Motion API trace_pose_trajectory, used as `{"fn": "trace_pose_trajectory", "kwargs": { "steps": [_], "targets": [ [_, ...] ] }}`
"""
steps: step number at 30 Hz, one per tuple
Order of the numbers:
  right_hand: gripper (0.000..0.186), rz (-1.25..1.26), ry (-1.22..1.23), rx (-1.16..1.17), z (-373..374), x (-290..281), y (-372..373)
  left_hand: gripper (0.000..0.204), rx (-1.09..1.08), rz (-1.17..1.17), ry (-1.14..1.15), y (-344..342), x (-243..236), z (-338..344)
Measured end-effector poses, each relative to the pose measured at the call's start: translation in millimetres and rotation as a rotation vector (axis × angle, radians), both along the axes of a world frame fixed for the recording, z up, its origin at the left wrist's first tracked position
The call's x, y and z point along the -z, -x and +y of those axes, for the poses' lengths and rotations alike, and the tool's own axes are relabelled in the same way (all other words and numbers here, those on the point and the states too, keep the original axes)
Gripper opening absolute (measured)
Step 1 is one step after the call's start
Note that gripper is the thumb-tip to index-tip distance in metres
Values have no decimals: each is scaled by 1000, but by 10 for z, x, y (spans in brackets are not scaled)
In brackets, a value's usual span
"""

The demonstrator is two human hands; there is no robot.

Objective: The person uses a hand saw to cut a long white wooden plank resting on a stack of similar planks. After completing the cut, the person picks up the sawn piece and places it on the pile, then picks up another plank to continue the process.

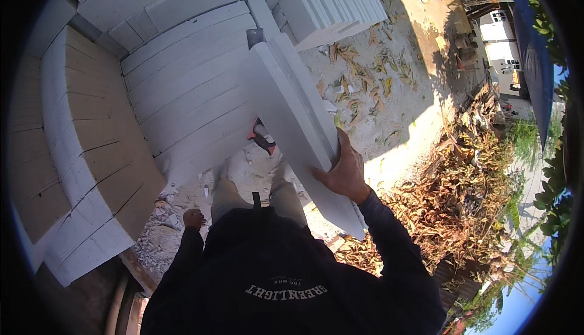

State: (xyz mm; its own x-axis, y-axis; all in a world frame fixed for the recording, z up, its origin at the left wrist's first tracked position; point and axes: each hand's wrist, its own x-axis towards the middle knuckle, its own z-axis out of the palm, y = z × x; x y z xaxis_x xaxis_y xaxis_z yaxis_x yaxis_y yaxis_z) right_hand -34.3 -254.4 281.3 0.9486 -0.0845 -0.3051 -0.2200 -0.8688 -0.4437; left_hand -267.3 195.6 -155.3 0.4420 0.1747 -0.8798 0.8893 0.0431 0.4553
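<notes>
My right hand (344, 170) grips a long white slab (289, 110) with a stepped edge, tilted diagonally across the middle of the view. My left hand (193, 218) hangs low beside my left leg, fingers curled; what they hold, if anything, is hidden. A red and black object (263, 137) with a pale middle shows partly behind the slab, above my legs. Beyond it lie white slabs (182, 73) forming a flat stack with dark seams.
More white block stacks stand at the left (103, 152) and top (328, 15). Sandy ground (371, 79) with scattered leaves lies to the right, beside a heap of dry leaves (426, 207). A blue tarp (526, 37), greenery and a building (499, 43) edge the far right.
</notes>
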Motion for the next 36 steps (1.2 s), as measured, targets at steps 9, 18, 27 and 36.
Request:
{"fn": "trace_pose_trajectory", "kwargs": {
  "steps": [9, 18, 27, 36],
  "targets": [
    [104, 6, 1, -47, -1877, 167, 584, 14, -93, -41, 45, -678, -360, -892],
    [99, 224, 66, -113, -3204, 569, 712, 16, 67, 55, -188, -68, -1097, -1772],
    [91, 154, 123, -309, -3723, 279, -12, 15, 141, -171, -178, -1271, -1418, -2498],
    [91, 187, 152, -597, -3570, -381, -1310, 103, -110, -174, 555, -3351, -2977, -3949]
  ]
}}
